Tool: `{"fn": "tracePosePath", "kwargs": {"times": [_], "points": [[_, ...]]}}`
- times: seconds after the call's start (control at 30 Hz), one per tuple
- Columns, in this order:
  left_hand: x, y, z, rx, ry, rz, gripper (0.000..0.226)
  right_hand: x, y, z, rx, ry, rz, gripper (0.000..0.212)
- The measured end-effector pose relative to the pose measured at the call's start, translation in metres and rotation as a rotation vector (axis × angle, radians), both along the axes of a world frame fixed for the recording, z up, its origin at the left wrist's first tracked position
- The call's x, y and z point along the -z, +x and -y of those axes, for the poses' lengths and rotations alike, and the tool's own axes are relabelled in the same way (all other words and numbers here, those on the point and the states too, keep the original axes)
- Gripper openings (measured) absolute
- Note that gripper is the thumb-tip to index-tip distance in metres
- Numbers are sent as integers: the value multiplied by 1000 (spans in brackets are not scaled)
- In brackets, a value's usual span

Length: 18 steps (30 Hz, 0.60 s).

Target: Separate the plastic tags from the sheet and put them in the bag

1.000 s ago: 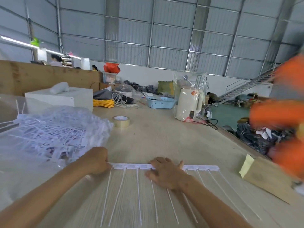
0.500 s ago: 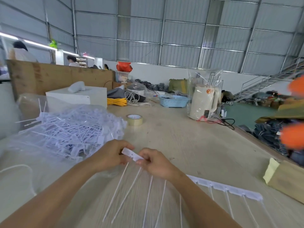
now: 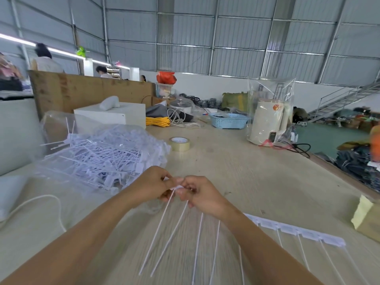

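Both hands pinching white plastic tag sheet above pale wooden surface, left hand on end tag, right hand on strip beside it: snap at joint, short twist, drop into clear plastic bag of loose tags at left.

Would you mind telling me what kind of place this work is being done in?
Probably a warehouse or small factory packing floor. Corrugated metal walls rise over a long wooden worktable, a metal staircase climbs at the right, and a clear bag of loose plastic tags lies by the hands.
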State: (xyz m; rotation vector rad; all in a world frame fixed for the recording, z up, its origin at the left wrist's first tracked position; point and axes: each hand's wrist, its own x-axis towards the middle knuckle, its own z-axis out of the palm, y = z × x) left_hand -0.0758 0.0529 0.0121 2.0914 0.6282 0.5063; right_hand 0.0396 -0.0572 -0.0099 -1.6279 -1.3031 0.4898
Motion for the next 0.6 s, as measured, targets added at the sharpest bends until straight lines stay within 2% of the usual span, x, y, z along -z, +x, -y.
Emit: {"fn": "tracePosePath", "kwargs": {"times": [0.07,0.17,0.23,0.3,0.4,0.53,0.6], "points": [[2,1,5,-32,38,3,27,-1,-3,-1,-5,-3,14,13],[3,7,11,-111,237,33,33,-5,-2,3,-39,-41,45,34],[3,10,15,-118,233,69,38,-6,0,5,-35,-8,93,31],[2,13,17,-118,178,99,38,-3,1,3,38,69,136,17],[-1,13,16,-81,-1,121,35,1,-2,1,126,158,235,14],[-3,10,14,-73,-163,80,35,6,2,2,167,131,636,15],[-7,8,15,-46,-253,83,34,6,2,1,164,194,613,14]]}}
